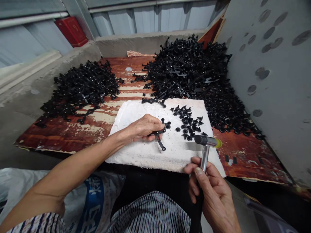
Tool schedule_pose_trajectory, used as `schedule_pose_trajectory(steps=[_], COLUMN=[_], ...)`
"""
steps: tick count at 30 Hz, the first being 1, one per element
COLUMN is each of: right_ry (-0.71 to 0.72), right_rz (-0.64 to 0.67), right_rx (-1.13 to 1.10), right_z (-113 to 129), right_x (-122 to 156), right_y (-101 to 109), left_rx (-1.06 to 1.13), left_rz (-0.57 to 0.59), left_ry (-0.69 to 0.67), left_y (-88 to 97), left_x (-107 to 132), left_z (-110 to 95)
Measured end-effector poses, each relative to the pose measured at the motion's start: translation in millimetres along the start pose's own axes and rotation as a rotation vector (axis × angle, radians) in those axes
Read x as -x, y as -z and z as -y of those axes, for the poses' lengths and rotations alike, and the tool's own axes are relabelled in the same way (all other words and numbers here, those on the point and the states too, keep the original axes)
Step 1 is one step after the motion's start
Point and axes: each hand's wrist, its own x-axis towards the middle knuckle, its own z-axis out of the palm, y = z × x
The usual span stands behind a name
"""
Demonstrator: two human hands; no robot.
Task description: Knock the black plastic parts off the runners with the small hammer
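Note:
Over the white cloth (136, 150), my left hand (145, 127) is closed on a black jointed bracket (160, 141) with several thin arms and round ends. My right hand (211, 186) grips a small mallet (206, 144) by its shaft, close below the head. The mallet has a black face on one side, a yellow face on the other and a shiny metal body. Between the hands, on the cloth, lie several loose black round caps with stems (188, 124). One more black bracket (154, 101) rests at the cloth's far edge.
A large heap of black parts (189, 71) fills the back right of the worn red-brown board (97, 129). A smaller heap of black brackets (82, 85) sits at left. A spotted grey panel (262, 71) borders the right. A red box (72, 31) stands at the back left.

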Motion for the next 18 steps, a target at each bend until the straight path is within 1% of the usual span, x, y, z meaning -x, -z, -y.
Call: schedule_pose_trajectory(steps=[7,18], right_ry=[-0.004,-0.020], right_rz=[0.007,0.023], right_rx=[-0.013,-0.009], right_z=[-2.3,0.0], right_x=[-0.9,0.7], right_y=[1.4,1.1], left_rx=[0.030,-0.032], left_rz=[-0.005,-0.042], left_ry=[0.004,0.029], left_y=[-0.9,-4.2], left_x=[0.2,0.9], left_z=[-0.1,-4.3])
